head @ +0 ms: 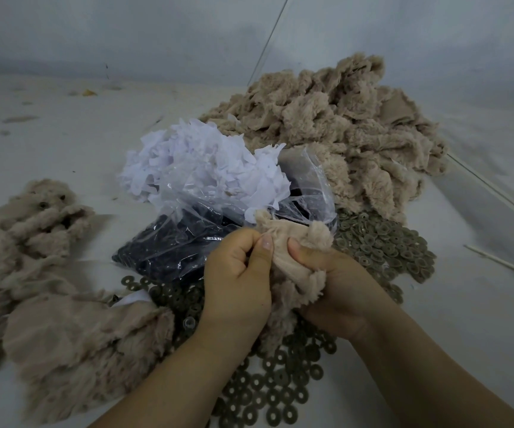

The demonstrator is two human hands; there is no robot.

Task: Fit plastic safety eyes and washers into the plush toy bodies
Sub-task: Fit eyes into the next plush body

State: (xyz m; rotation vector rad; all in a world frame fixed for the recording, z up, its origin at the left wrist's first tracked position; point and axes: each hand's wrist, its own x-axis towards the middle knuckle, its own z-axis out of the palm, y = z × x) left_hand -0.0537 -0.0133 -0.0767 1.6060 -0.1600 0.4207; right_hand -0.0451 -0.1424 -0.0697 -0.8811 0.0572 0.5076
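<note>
A beige plush toy body (293, 242), turned partly inside out, is held between both hands at the centre. My left hand (237, 276) pinches its smooth inner fabric, thumb up against it. My right hand (336, 288) grips the body from the right, fingers curled into the fur. Olive-grey round washers (268, 393) lie scattered under and in front of my hands, and more washers (385, 245) lie to the right. A clear plastic bag of black safety eyes (169, 248) lies just behind my left hand. No eye or washer is visible in either hand.
A large heap of beige plush bodies (342, 128) sits at the back right. More plush bodies (51, 288) lie at the left. White paper scraps (200, 159) are piled behind the bag. Thin wooden sticks (506, 267) lie at the right.
</note>
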